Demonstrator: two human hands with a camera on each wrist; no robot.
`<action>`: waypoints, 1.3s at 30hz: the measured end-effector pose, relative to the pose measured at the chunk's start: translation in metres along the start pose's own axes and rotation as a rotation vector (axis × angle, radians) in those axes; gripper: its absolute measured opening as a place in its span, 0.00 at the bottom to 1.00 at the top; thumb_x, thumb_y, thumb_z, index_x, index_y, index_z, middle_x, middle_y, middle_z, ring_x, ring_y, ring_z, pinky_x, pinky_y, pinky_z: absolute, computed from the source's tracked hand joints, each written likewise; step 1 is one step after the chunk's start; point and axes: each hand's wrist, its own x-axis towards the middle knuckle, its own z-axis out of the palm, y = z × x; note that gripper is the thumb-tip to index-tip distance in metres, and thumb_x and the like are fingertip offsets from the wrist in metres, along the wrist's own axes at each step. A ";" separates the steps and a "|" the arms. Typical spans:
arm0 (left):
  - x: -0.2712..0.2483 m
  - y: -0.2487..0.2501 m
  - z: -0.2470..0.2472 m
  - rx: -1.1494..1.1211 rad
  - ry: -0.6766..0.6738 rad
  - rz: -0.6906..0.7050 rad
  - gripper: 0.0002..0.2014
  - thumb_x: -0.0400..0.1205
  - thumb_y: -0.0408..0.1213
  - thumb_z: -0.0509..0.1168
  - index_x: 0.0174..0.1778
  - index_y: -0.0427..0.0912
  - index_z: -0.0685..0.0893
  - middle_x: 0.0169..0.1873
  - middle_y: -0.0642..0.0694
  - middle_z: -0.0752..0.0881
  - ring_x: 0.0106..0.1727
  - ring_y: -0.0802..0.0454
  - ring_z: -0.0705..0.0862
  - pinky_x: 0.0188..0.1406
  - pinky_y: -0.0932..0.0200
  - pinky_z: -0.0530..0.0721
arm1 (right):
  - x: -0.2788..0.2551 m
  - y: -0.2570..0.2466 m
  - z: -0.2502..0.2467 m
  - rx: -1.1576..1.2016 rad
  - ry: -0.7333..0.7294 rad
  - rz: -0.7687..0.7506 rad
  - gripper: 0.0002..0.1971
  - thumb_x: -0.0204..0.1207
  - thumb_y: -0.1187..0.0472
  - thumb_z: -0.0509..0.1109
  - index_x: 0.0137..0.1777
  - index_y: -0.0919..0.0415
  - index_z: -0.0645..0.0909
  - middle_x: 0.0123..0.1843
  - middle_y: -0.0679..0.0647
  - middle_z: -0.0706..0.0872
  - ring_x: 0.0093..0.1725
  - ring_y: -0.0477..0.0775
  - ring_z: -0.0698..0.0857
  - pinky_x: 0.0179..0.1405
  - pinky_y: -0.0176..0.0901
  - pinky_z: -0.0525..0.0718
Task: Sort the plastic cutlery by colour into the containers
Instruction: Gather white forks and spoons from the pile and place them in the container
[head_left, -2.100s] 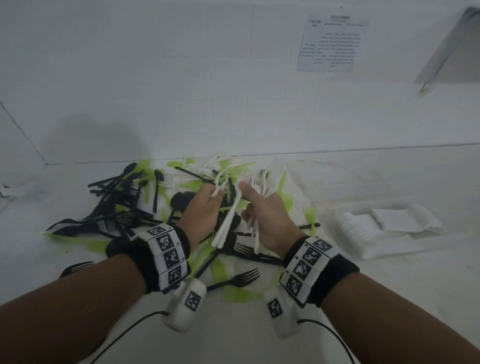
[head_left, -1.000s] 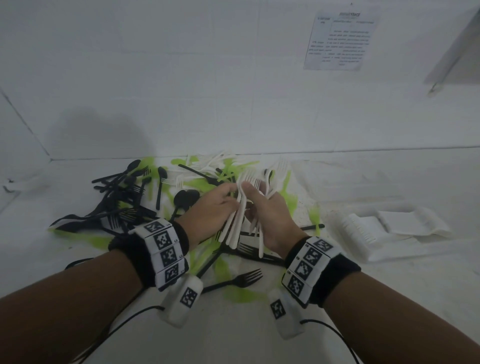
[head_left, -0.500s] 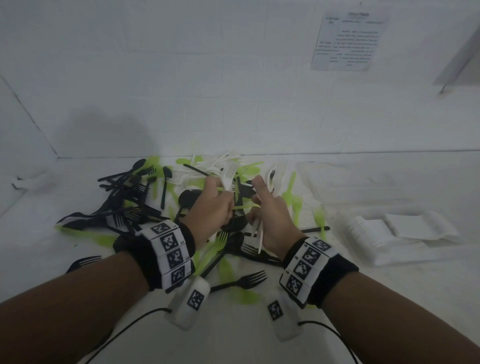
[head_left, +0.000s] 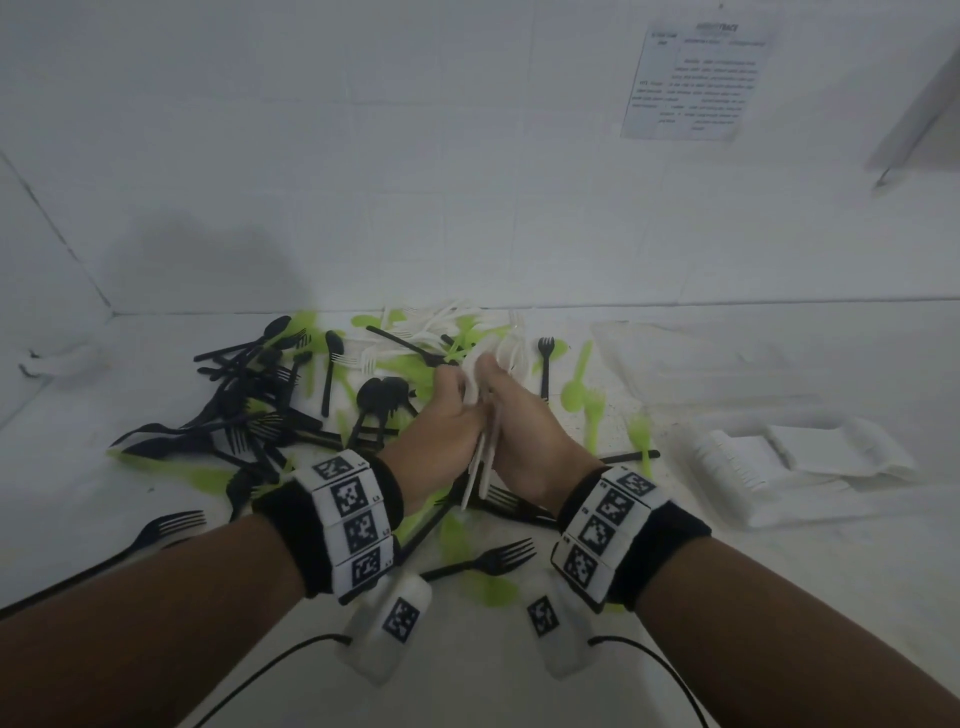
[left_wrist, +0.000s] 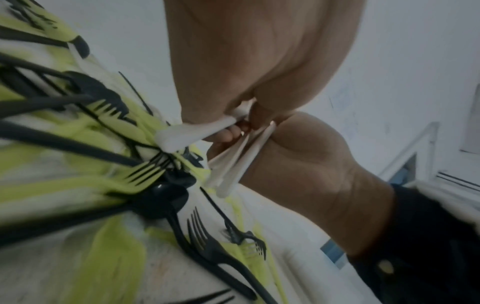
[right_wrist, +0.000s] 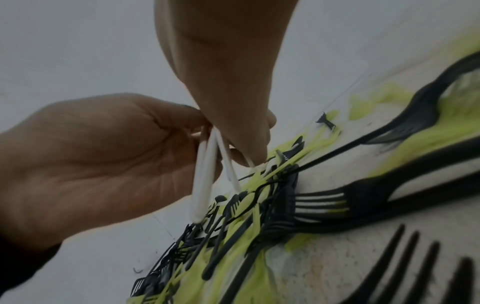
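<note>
Together, a bundle of white plastic cutlery (head_left: 483, 452) is sitting pressed between both hands, above the middle of the mixed pile, its handles pointing back toward the wrists. The left hand (head_left: 447, 431) is curling its fingers round the bundle from the left, and the right hand (head_left: 524, 431) is gripping the same pieces from the right, the two hands touching. In the left wrist view the white handles (left_wrist: 233, 162) are fanning out below the right palm. Underneath, black forks and spoons (head_left: 249, 410) are lying tangled with lime-green cutlery (head_left: 576, 384) on the white table (head_left: 156, 519); more white pieces (head_left: 441, 322) are lying at the far edge of the pile. To the right, a white container (head_left: 737, 467) is holding stacked white cutlery, with a clear tray (head_left: 691, 358) lying beyond it. A printed sheet (head_left: 696, 78) is hanging on the wall.
</note>
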 end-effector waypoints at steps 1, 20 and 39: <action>0.000 -0.002 0.000 0.003 0.019 0.013 0.14 0.91 0.44 0.59 0.68 0.43 0.66 0.61 0.36 0.82 0.53 0.55 0.86 0.42 0.63 0.87 | 0.001 0.000 0.000 -0.020 -0.012 0.007 0.27 0.91 0.43 0.59 0.74 0.65 0.82 0.65 0.64 0.90 0.63 0.60 0.91 0.62 0.54 0.90; 0.004 -0.014 -0.012 0.300 0.081 0.098 0.06 0.91 0.39 0.55 0.53 0.41 0.70 0.39 0.44 0.79 0.37 0.50 0.79 0.41 0.46 0.80 | 0.002 0.007 -0.002 -0.074 -0.024 -0.026 0.19 0.93 0.55 0.59 0.68 0.71 0.81 0.52 0.61 0.90 0.51 0.57 0.90 0.54 0.49 0.89; 0.006 -0.007 -0.011 -0.031 0.151 -0.128 0.15 0.84 0.47 0.64 0.62 0.45 0.71 0.41 0.45 0.75 0.38 0.50 0.75 0.43 0.51 0.75 | 0.010 0.010 -0.020 -0.143 0.149 -0.052 0.24 0.70 0.51 0.65 0.63 0.52 0.62 0.43 0.53 0.69 0.23 0.46 0.67 0.23 0.40 0.63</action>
